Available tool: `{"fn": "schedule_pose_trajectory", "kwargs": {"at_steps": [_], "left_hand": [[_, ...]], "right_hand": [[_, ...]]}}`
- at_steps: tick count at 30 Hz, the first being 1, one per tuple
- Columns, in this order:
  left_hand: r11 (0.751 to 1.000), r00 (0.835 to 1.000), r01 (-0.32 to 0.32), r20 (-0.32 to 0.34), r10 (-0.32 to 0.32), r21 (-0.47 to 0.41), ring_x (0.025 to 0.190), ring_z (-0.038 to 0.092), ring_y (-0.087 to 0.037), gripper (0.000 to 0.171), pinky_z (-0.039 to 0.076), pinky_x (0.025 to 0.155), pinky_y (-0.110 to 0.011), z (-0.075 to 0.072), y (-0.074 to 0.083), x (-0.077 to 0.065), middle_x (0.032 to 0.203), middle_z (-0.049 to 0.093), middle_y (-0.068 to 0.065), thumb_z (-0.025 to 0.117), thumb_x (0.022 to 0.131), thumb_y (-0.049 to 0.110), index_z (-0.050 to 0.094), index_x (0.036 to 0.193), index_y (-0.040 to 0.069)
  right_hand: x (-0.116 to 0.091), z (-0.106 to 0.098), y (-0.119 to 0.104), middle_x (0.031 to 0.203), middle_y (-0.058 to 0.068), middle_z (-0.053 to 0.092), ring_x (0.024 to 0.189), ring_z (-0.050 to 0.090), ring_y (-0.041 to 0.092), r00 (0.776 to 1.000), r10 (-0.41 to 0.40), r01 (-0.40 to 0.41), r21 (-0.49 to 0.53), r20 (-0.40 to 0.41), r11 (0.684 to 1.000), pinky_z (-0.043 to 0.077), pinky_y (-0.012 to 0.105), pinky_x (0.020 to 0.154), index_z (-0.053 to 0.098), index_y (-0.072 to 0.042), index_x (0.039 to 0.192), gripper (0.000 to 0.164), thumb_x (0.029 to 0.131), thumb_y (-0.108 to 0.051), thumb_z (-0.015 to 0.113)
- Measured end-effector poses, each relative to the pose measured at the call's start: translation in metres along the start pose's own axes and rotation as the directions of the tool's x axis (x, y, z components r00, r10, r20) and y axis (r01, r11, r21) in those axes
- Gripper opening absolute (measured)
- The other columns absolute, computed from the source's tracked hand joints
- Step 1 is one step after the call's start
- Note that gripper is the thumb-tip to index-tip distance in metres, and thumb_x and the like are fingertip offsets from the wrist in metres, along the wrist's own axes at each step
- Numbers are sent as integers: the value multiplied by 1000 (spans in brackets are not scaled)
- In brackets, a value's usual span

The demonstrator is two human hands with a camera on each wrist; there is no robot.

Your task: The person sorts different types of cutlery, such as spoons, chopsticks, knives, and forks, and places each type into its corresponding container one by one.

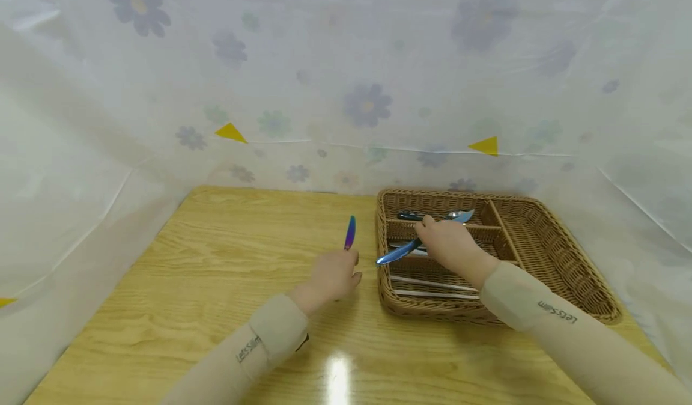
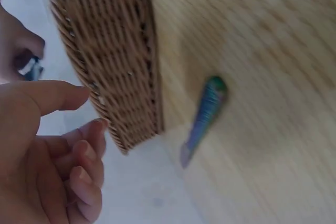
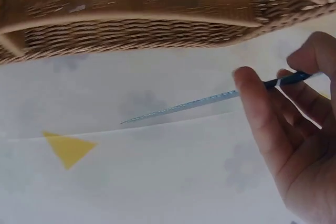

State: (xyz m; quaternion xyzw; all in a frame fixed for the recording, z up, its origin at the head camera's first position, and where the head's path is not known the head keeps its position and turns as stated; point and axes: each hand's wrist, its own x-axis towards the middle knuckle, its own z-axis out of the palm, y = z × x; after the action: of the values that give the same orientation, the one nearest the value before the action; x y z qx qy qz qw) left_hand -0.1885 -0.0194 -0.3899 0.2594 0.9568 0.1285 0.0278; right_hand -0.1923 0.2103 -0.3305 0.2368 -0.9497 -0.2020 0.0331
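Observation:
My right hand (image 1: 451,246) pinches a blue table knife (image 1: 400,253) above the wicker cutlery basket (image 1: 381,285). In the right wrist view the knife's serrated blade (image 3: 181,109) points left, away from the thumb and fingers. My left hand (image 1: 332,276) is over the table just left of the basket, thumb and index finger apart in the left wrist view, with nothing between them. A second piece of cutlery, a rainbow-coloured knife (image 2: 205,119), lies on the wooden table beside the left hand; the hand partly hides it in the head view.
The basket's back compartment holds dark-handled cutlery (image 1: 409,216). Pale thin sticks (image 1: 435,294) lie in the front one. A wide side compartment (image 1: 546,243) runs along the basket's right. Floral white sheeting (image 1: 303,80) surrounds the wooden table (image 1: 232,237), bearing yellow triangles (image 1: 230,132).

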Motion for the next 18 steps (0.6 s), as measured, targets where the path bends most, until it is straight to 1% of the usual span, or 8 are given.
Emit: {"fn": "schedule_pose_trajectory", "kwargs": {"at_steps": [3, 6, 9, 11, 13, 15, 16, 18], "left_hand": [[998, 998, 56, 41, -55, -26, 51, 53, -11, 20, 42, 44, -23, 8, -12, 0, 64, 59, -1, 64, 86, 25, 57, 79, 8], [992, 991, 112, 85, -107, -51, 46, 44, -8, 23, 35, 41, -19, 13, -22, 1, 56, 48, 3, 62, 87, 23, 52, 71, 10], [988, 987, 145, 82, -141, -50, 46, 40, -8, 23, 32, 40, -19, 15, -28, 1, 56, 44, 3, 61, 88, 23, 51, 71, 11], [988, 987, 151, 64, -148, -35, 47, 39, -9, 23, 32, 41, -20, 14, -30, 0, 57, 43, 3, 61, 88, 24, 52, 72, 10], [988, 987, 153, 49, -152, -18, 48, 39, -10, 23, 32, 41, -21, 13, -31, 0, 58, 42, 3, 61, 88, 25, 54, 73, 9], [988, 987, 156, 43, -155, -10, 47, 38, -10, 23, 32, 40, -21, 13, -31, -1, 57, 42, 3, 61, 88, 26, 55, 74, 9], [988, 987, 154, 41, -154, -4, 47, 38, -9, 23, 32, 40, -21, 12, -32, -1, 57, 42, 3, 61, 88, 26, 56, 75, 8], [988, 987, 154, 45, -153, -5, 45, 37, -9, 23, 30, 39, -20, 13, -32, -2, 55, 41, 3, 61, 88, 27, 58, 77, 7]], "right_hand": [[-10, 7, 20, 84, 12, 56, 46, 44, 12, 1000, 3, -5, -61, -28, 998, 40, 23, 39, 57, -1, 100, 23, 82, -7, 70], [-21, 13, 39, 80, 13, 59, 52, 51, 16, 999, 1, -7, -135, -47, 991, 46, 27, 44, 58, -1, 97, 24, 78, -3, 72], [-31, 18, 57, 74, 12, 61, 56, 56, 19, 999, 31, -36, -156, -39, 987, 50, 32, 49, 60, 0, 90, 21, 75, -1, 74], [-36, 23, 68, 68, 11, 61, 54, 56, 19, 997, 73, -75, -136, -25, 988, 50, 33, 48, 60, 1, 87, 17, 76, 0, 72], [-42, 29, 80, 59, 9, 56, 48, 52, 18, 990, 138, -138, -67, -7, 988, 45, 31, 43, 59, 1, 84, 11, 79, 1, 69], [-47, 33, 93, 58, 7, 54, 47, 49, 16, 974, 217, -221, 66, 58, 973, 41, 30, 40, 58, 2, 83, 6, 83, 1, 64], [-49, 35, 100, 58, 7, 54, 47, 49, 17, 961, 258, -270, 136, 102, 953, 39, 30, 41, 58, 2, 84, 4, 85, 0, 61], [-54, 38, 114, 60, 8, 55, 49, 48, 18, 927, 319, -364, 264, 198, 893, 37, 30, 43, 59, 3, 82, 8, 87, -3, 55]]}}
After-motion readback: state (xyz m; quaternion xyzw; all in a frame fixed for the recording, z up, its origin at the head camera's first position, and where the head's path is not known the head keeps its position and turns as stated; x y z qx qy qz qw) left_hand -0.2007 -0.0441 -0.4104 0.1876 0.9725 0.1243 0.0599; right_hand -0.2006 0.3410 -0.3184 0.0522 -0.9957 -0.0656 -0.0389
